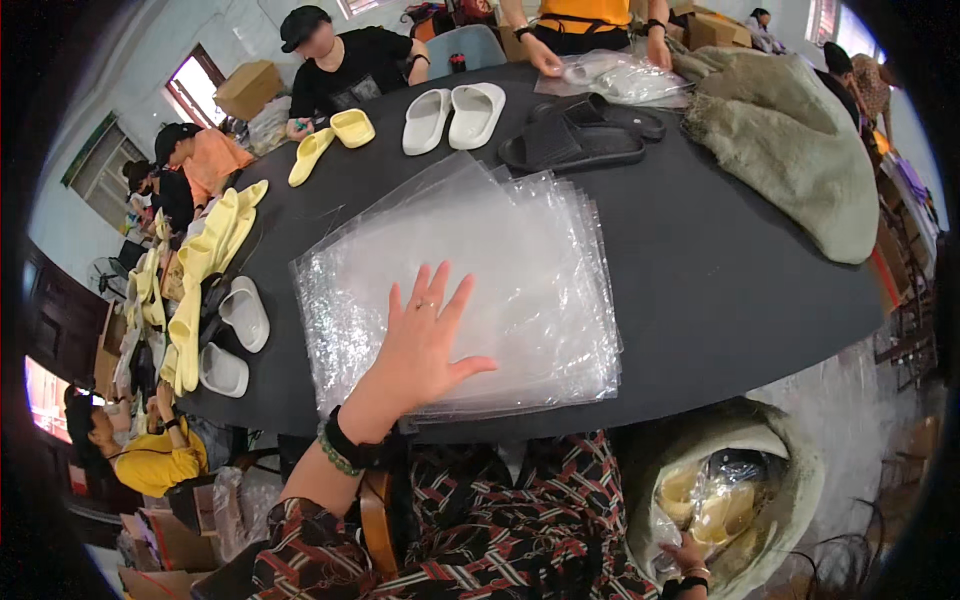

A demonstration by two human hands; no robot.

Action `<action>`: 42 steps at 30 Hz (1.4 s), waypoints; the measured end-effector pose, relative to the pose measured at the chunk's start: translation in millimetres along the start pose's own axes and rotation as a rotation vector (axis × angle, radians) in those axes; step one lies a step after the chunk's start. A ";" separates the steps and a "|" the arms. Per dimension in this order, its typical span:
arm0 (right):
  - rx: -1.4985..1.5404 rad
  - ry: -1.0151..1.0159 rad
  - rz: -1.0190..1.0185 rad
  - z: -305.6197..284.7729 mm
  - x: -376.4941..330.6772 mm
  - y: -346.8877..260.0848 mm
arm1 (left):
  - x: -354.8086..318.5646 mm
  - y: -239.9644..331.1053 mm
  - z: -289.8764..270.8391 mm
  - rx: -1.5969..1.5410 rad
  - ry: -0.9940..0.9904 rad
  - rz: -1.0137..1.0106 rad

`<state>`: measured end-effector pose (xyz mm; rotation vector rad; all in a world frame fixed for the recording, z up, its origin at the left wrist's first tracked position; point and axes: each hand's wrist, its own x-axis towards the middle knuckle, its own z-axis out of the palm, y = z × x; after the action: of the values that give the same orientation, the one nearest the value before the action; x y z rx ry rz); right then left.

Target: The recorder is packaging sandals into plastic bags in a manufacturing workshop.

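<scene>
My left hand (425, 345) lies flat with its fingers spread on a thick stack of clear plastic bags (530, 290) in the middle of the dark table. Down at the lower right, beside my lap, my right hand (688, 555) reaches into an open woven sack (790, 500). Its fingers are closed on a clear plastic bag of yellow slippers (722, 512); part of the grip is hard to make out. Something dark in clear wrapping also shows inside the sack.
Beyond the bags stand yellow slippers (350, 128), white slippers (476, 115) and black slippers (575, 145). More white slides (245, 315) and a yellow pile (205, 245) line the left edge. A grey-green sack (790, 140) covers the right corner. Several people work around the table.
</scene>
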<state>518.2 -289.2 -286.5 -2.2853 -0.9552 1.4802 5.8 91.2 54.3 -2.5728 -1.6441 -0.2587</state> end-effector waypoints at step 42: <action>0.003 -0.103 0.001 -67.0 -41.4 -20.5 | -42.4 6.7 57.7 -0.411 0.216 -0.013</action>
<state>558.5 -291.5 -215.8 -2.2264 -0.9784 1.6118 0.2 59.5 -10.0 -2.6822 -1.6709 -0.9300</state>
